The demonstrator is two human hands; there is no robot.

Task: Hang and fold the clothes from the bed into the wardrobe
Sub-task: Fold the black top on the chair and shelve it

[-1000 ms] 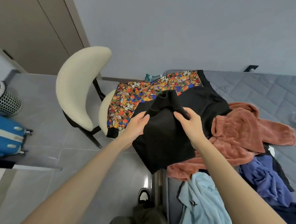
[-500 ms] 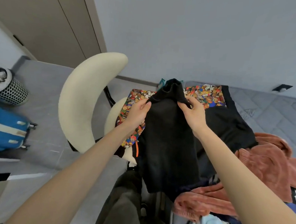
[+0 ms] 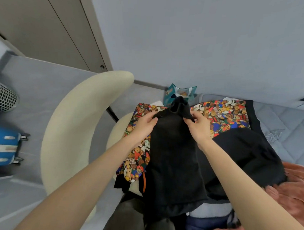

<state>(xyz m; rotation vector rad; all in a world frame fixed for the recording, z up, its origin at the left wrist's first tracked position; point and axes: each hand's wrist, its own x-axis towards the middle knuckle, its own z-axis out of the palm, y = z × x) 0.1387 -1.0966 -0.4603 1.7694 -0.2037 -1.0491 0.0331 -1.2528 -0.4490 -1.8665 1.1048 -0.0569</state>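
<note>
Since a second ago you have lifted the black garment point(image 3: 173, 161) clear of the bed point(image 3: 288, 125); grey floor point(image 3: 35, 84), grey wall, one cream chair point(image 3: 76, 128), one bear-print garment point(image 3: 223, 113) across seat and mattress; it hangs lengthwise, neck up, hem down; left hand point(image 3: 145, 123) and right hand point(image 3: 199, 125), two, pinch its shoulders.

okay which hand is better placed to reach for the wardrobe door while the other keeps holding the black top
Left, probably. The left hand grips the black top on the side nearer the wardrobe door; the right hand is on the bed side.
</note>
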